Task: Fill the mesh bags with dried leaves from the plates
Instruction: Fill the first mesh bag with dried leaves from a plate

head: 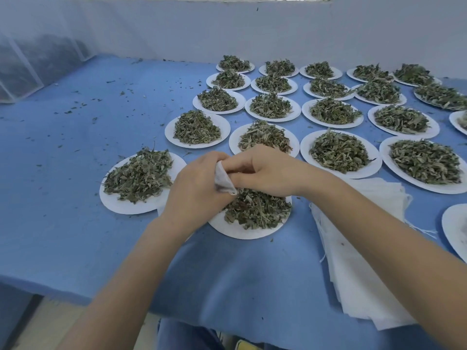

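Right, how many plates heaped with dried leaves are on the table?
21 plates: five in the far row, five next, five in the third (one cut off right), four in the fourth, two by the hands. More may lie off-frame.

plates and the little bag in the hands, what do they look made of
Plates: likely paper, matte white, thin flat rims. Bag: fine white woven mesh or gauze, soft, creasing where both hands pinch it; the spare bags show frayed threads at their edges.

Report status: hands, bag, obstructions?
Left hand and right hand both grip small white mesh bag above nearest white paper plate of dried leaves. Nothing obstructing.
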